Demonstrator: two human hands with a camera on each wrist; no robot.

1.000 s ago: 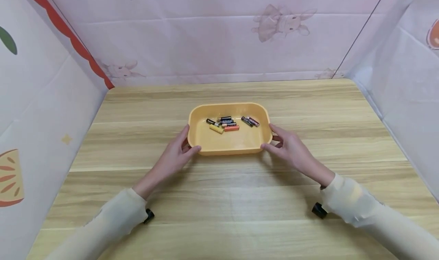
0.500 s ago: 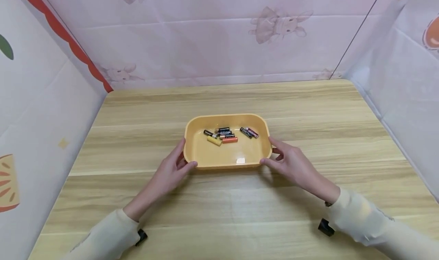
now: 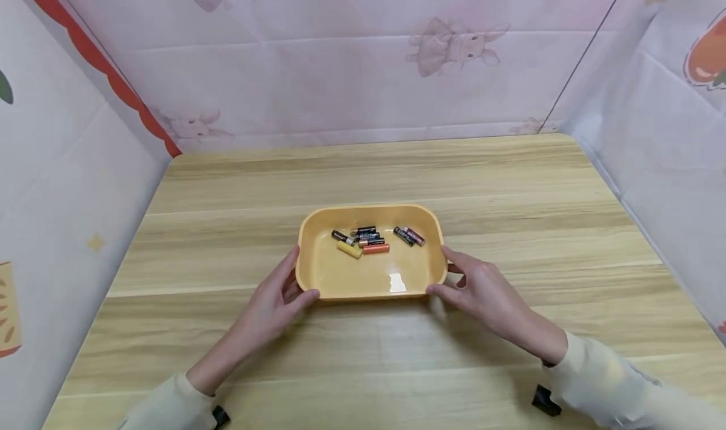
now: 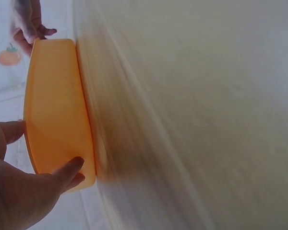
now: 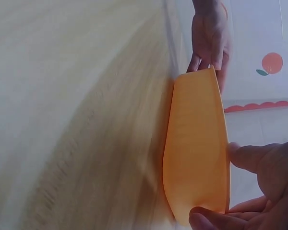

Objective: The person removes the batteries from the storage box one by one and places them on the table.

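Note:
A yellow plastic tray (image 3: 351,280) with rounded corners sits low over the table in the head view. My left hand (image 3: 271,305) grips its left end, the thumb at the near left corner and the fingers along the side. Mirroring that, my right hand (image 3: 489,292) holds the right end by the near corner. Inside lie several small batteries: a yellow battery (image 3: 349,249), an orange battery (image 3: 376,249), a cluster of dark batteries (image 3: 368,236), and a maroon battery (image 3: 414,236) beside another dark one at the right. Both wrist views show the tray's outer wall (image 4: 57,110) upright, its base close against the tabletop.
The wood-grain table (image 3: 363,367) stretches around the tray on all sides. Behind it hangs a pink cloth (image 3: 340,83) with rabbit prints. Printed white cloths stand along the left (image 3: 68,184) and right (image 3: 663,152) sides. Black straps show under both sleeves.
Both hands have drawn the tray across the table toward the person, lower in the head view. The batteries have kept their places inside it. The head view has also shifted slightly.

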